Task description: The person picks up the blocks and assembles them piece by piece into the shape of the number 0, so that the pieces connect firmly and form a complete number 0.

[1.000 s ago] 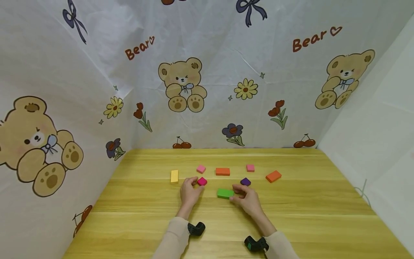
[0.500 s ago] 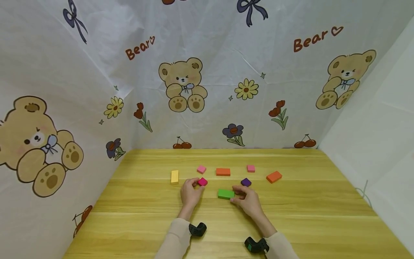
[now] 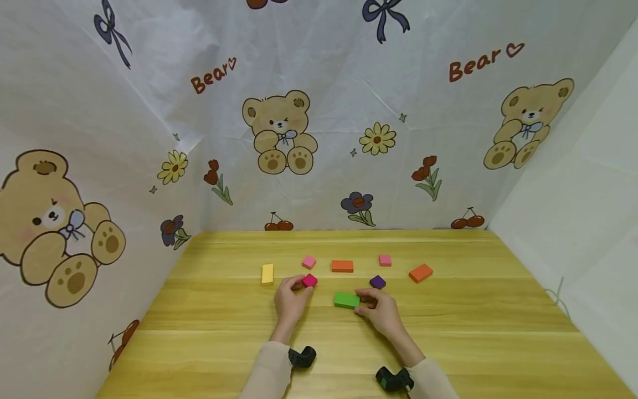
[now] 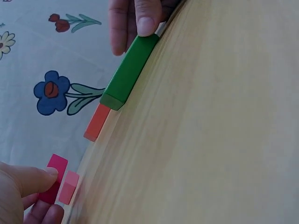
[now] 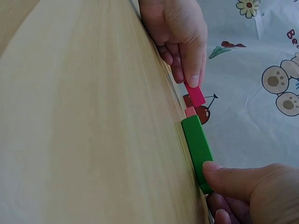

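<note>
On the left, my left hand (image 3: 290, 302) pinches a bright magenta block (image 3: 309, 280) between thumb and fingers; the left wrist view shows the thumb pressed on that magenta block (image 4: 53, 179). To its right, my right hand (image 3: 382, 311) grips the right end of a green rectangular block (image 3: 346, 300). From the right wrist, the thumb lies on the near end of the green block (image 5: 198, 151), with the fingers curled partly out of sight beneath. A dark purple block (image 3: 377, 282) lies just beyond the right hand.
Behind the hands on the wooden table (image 3: 219, 316) lie a yellow block (image 3: 267, 274), a pink block (image 3: 309, 262), an orange block (image 3: 342, 266), another pink block (image 3: 385, 260) and a tilted orange block (image 3: 421, 272). A bear-printed cloth (image 3: 329, 105) hangs behind.
My left fingers have closed in on the magenta block, which appears slightly shifted or raised. The right hand and green block stay nearly in place; the head view has shifted slightly.
</note>
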`<state>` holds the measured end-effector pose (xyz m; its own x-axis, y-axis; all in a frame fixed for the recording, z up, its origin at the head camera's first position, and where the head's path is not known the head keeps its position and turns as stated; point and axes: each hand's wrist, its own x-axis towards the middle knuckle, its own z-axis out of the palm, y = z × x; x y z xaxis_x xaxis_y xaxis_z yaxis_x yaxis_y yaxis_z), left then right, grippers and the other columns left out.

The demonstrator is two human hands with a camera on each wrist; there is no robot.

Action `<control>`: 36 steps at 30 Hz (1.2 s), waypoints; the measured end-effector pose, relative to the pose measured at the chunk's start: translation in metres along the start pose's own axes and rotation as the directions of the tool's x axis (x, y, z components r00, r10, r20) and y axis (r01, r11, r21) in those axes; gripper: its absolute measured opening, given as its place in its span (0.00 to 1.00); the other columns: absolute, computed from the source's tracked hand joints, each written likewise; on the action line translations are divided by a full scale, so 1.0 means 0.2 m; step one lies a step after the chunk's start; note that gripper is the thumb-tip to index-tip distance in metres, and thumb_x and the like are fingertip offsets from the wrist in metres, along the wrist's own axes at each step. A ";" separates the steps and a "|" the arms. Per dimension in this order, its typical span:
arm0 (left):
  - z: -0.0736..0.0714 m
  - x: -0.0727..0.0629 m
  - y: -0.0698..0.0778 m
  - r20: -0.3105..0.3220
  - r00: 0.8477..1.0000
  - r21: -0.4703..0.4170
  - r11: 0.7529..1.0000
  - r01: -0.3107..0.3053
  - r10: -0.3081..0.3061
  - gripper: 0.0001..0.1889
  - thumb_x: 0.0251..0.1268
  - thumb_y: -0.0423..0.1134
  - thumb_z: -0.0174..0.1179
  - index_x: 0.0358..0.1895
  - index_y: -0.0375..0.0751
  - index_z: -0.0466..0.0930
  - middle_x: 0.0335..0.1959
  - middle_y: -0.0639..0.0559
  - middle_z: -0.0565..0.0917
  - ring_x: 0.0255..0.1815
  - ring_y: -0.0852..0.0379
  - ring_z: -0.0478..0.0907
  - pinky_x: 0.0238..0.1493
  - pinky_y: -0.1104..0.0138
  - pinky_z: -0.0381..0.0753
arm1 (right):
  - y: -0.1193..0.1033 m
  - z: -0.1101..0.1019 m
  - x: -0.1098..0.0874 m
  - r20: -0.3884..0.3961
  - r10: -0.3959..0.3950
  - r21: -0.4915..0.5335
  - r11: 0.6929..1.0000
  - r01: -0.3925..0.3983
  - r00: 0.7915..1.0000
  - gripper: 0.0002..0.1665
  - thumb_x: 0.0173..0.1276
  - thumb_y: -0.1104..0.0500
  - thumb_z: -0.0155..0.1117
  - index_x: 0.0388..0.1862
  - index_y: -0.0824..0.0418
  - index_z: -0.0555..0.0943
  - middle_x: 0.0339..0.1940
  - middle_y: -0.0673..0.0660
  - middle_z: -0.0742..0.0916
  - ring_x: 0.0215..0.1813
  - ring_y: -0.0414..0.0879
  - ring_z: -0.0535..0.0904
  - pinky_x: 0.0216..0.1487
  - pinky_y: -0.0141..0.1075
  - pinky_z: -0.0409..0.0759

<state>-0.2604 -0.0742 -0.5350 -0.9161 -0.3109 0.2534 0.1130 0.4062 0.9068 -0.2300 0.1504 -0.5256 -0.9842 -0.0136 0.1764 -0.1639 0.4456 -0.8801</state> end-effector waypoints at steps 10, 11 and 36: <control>-0.03 -0.01 0.01 0.037 0.999 -0.136 0.991 0.012 -0.007 0.14 0.51 0.29 0.72 0.43 0.35 0.86 0.38 0.45 0.84 0.35 0.56 0.80 0.36 0.74 0.76 | -0.01 0.01 -0.01 0.002 -0.006 0.003 1.000 0.006 1.000 0.20 0.52 0.72 0.74 0.46 0.64 0.86 0.43 0.59 0.88 0.45 0.52 0.84 0.40 0.28 0.81; -0.04 -0.02 0.02 0.051 0.999 -0.148 0.989 0.025 -0.017 0.14 0.51 0.30 0.72 0.43 0.35 0.86 0.38 0.45 0.84 0.36 0.56 0.80 0.36 0.74 0.75 | -0.02 0.01 -0.01 0.005 -0.006 0.002 1.000 0.006 1.000 0.20 0.52 0.72 0.74 0.46 0.64 0.86 0.43 0.59 0.88 0.45 0.52 0.84 0.40 0.28 0.81; -0.26 -0.23 0.00 0.235 0.972 -0.166 0.984 0.071 -0.030 0.16 0.49 0.27 0.72 0.44 0.30 0.85 0.39 0.40 0.83 0.36 0.56 0.80 0.35 0.76 0.78 | -0.04 -0.03 -0.06 0.042 0.020 -0.071 0.997 -0.017 0.999 0.19 0.50 0.71 0.76 0.43 0.62 0.87 0.40 0.55 0.89 0.43 0.47 0.84 0.39 0.28 0.80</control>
<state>-0.1979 -0.1050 -0.5285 -0.9837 -0.1127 0.1398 0.1103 0.2351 0.9657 -0.2160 0.1518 -0.5185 -0.9892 -0.0426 0.1401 -0.1422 0.5084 -0.8493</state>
